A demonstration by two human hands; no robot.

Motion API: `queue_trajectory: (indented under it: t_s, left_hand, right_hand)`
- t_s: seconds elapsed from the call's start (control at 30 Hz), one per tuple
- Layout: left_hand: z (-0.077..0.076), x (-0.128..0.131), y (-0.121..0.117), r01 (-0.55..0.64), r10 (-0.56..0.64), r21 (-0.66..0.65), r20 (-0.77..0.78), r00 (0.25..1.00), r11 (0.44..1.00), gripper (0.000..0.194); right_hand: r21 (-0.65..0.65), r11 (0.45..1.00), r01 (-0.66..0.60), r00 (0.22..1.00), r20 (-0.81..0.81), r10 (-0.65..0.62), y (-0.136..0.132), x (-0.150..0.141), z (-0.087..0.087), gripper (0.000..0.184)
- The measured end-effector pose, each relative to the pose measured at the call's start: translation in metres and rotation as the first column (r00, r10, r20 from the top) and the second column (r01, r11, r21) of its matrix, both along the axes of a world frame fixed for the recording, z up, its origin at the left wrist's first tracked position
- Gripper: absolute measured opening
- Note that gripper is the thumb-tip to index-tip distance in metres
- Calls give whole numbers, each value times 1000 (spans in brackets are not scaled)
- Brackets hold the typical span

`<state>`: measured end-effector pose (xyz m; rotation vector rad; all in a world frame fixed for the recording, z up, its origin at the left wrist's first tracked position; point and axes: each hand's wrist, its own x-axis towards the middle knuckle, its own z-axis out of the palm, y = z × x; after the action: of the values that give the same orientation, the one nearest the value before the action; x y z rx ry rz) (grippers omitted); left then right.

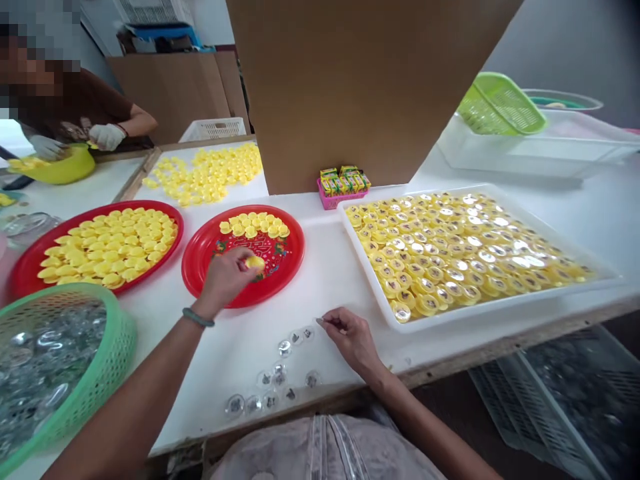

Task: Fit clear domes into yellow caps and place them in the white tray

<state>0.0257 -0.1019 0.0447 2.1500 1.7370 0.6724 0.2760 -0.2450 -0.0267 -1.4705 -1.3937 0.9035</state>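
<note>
My left hand (pixel 227 275) reaches over the smaller red plate (pixel 290 267) and pinches one yellow cap (pixel 255 262) in its fingertips. More yellow caps (pixel 254 225) lie at the plate's far side. My right hand (pixel 350 337) rests on the white table, fingers curled, pinching at a small clear piece near the row of clear domed lids (pixel 280 373). What its fingertips hold is too small to name.
A white tray (pixel 373 293) of finished yellow pieces with clear tops lies to the right. A larger red plate (pixel 23 267) of yellow caps and a green basket (pixel 107 363) of clear lids stand left. A cardboard sheet (pixel 360 87) stands behind. Another person with gloved hands (pixel 106 136) works far left.
</note>
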Motion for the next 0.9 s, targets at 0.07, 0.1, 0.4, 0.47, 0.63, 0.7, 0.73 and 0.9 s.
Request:
queue_trajectory:
  t_s: [0.07,0.1,0.4,0.47,0.63,0.7,0.73,0.9]
  left_hand:
    - [-7,27,-36,264,-261,-42,74,962,963,19]
    - [-14,39,-49,356,-352,-54,80,933,933,18]
    - [-49,74,-50,646,-644,-56,47,763,761,39]
    - [-43,73,-56,621,-618,-7,84,781,784,41]
    - [-31,79,-97,269,-93,-258,538,838,928,18]
    - [-32,85,-110,285,148,-437,727,671,853,25]
    - [-33,88,-114,311,247,-484,783,571,818,27]
    - [-41,86,-119,338,448,-549,830,333,765,34]
  right_hand:
    - [42,999,11,1000,11,-12,-1,0,2,12]
    - [55,998,14,1000,14,-14,-2,0,3,12]
    - [329,944,-5,988,150,-47,-4,7,7,10]
    - [391,920,-38,970,236,-61,-5,9,8,14]
    - [411,902,-136,888,454,-73,-6,5,10,20]
    - [397,899,-182,859,510,-51,-6,0,11,21]
    - [392,896,-208,849,527,-33,-7,-3,12,21]
    - [315,894,-319,864,485,138,-10,-4,19,23]
